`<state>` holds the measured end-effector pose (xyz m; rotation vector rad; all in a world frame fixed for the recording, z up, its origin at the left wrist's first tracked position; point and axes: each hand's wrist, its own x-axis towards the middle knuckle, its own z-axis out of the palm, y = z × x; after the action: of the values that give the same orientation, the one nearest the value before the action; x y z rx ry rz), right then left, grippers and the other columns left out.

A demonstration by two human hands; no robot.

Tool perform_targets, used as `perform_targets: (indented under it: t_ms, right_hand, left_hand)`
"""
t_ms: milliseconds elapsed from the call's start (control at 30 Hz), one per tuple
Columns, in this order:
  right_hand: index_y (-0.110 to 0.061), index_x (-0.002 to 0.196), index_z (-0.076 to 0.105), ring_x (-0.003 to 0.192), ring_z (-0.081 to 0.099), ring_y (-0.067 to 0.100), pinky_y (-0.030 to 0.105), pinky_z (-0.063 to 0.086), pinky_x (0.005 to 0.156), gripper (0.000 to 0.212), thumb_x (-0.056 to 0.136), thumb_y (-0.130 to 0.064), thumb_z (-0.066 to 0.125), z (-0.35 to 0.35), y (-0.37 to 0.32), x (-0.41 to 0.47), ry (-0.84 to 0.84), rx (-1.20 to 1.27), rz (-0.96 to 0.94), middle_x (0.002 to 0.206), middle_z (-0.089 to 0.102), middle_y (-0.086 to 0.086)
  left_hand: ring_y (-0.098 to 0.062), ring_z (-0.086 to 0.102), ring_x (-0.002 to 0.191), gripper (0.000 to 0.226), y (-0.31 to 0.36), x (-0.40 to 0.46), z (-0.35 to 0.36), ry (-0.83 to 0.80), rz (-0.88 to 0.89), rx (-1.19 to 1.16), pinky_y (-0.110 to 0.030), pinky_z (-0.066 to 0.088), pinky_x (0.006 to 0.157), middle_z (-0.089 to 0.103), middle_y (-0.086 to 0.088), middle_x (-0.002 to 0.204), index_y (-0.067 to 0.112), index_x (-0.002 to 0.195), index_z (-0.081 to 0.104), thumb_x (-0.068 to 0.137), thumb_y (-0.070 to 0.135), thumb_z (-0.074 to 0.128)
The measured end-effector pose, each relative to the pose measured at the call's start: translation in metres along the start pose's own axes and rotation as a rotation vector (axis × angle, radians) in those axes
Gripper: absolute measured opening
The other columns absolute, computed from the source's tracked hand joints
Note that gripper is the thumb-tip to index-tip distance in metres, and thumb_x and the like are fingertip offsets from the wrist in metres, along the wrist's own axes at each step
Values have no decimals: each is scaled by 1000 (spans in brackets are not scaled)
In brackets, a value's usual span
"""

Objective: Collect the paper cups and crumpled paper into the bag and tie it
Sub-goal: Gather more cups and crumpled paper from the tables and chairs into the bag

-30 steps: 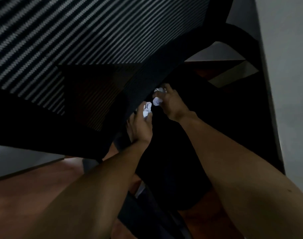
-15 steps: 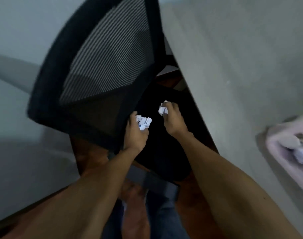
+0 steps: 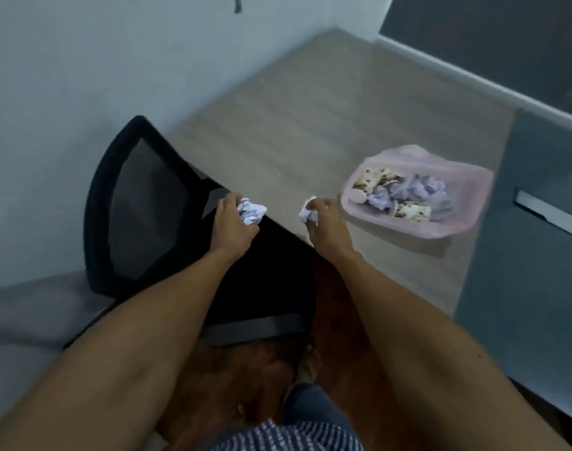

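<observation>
Both hands have risen from under the tabletop. Left hand (image 3: 231, 222) grips a white crumpled paper ball (image 3: 252, 211); right hand (image 3: 322, 219) pinches another (image 3: 307, 210), nearer the pink translucent bag (image 3: 466, 219) lying rightward by the tabletop's right edge.

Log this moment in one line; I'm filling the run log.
left hand: holds paper ball | right hand: holds paper ball | pink bag: on desk, open, cups and paper inside
</observation>
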<state>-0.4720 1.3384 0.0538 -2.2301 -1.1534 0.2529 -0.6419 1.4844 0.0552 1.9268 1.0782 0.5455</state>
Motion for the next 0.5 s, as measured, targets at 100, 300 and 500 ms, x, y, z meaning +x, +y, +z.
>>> perform_targets:
  t_ms: [100, 300, 500]
  right_hand:
    - [-15, 116, 55, 103, 57, 36, 43, 50, 77, 24, 93, -8, 60, -42, 23, -11, 105, -21, 88, 120, 54, 15]
    - [-18, 123, 55, 106, 61, 31, 34, 36, 73, 24, 101, -27, 56, -114, 80, -24, 271, 7, 254, 119, 66, 8]
    - [-24, 132, 54, 105, 58, 29, 36, 43, 81, 34, 101, -37, 56, -153, 144, -19, 304, -26, 402, 128, 51, 10]
  left_hand:
    - [-24, 64, 95, 50, 36, 9, 26, -64, 110, -22, -42, 56, 86, 61, -3, 110, 28, 108, 52, 66, 30, 77]
    - [-23, 66, 94, 52, 116, 13, 96, -240, 220, -13, -42, 56, 84, 65, 2, 108, 26, 110, 52, 69, 36, 82]
    - [-23, 63, 99, 61, 165, 24, 165, -319, 229, 53, -39, 53, 86, 65, 4, 116, 24, 121, 53, 71, 42, 83]
